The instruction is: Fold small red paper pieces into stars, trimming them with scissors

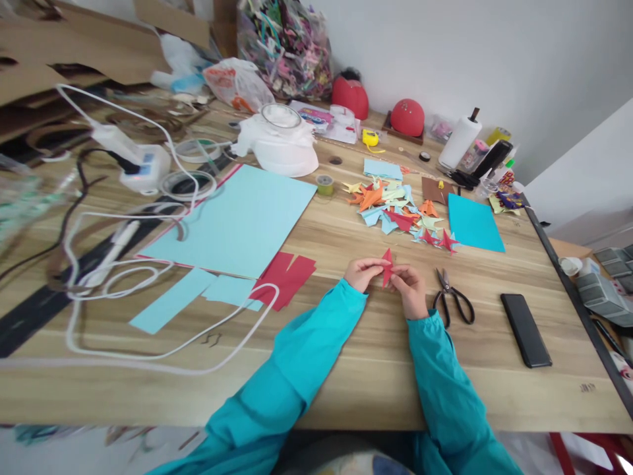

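Note:
Both my hands meet over the wooden table (376,369), pinching a small folded red paper piece (387,266) between them. My left hand (362,272) grips its left side with fingers curled. My right hand (410,287) holds the right side, fingers closed on it. Both arms wear turquoise sleeves. Black scissors (452,298) lie just right of my right hand. A heap of folded paper shapes (398,211) in orange, red, blue and pale green lies beyond my hands.
A large light-blue sheet (237,221), red paper strips (285,277) and blue offcuts (173,300) lie to the left. A teal sheet (473,224) and black phone (525,330) lie right. White cables (148,330), a power strip (141,165), a white bowl-like object (279,142) and clutter fill the back.

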The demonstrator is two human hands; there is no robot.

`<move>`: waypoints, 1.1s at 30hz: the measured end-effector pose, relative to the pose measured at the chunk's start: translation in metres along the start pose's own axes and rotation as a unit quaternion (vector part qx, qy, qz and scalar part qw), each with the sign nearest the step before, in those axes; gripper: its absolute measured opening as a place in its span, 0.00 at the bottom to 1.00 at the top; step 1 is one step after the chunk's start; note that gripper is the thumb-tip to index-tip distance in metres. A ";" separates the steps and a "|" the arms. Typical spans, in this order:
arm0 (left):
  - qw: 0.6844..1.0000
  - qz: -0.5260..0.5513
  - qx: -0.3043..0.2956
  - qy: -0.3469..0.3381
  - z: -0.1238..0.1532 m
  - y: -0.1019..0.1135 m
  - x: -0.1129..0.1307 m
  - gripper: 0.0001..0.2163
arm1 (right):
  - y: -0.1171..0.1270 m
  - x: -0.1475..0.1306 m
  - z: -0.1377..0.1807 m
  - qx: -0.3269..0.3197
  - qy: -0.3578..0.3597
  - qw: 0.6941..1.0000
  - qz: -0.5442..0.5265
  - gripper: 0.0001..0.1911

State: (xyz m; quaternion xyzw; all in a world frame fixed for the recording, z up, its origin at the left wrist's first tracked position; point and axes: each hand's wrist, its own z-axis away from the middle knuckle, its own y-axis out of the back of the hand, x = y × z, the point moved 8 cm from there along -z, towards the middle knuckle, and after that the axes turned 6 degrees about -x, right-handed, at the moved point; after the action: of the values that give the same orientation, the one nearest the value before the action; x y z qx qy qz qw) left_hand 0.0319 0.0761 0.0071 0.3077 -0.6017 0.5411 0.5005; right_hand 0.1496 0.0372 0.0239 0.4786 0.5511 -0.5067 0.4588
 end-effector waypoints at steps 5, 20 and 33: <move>0.997 -0.065 -0.018 -0.046 0.004 -0.005 0.014 0.08 | 0.001 -0.002 0.001 -0.001 0.000 1.000 -0.024 0.05; 0.986 -0.126 -0.043 -0.103 0.006 -0.011 0.016 0.06 | 0.002 -0.006 0.000 0.014 0.034 0.997 -0.066 0.09; 0.986 -0.113 -0.100 -0.070 0.011 -0.023 0.015 0.12 | 0.009 0.006 -0.002 0.009 0.004 0.996 -0.090 0.03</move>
State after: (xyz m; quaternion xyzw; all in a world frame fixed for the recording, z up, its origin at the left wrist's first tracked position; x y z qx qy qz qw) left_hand 0.0451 0.0634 0.0297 0.3595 -0.6477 0.3953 0.5431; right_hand 0.1573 0.0397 0.0172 0.4332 0.5888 -0.5490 0.4052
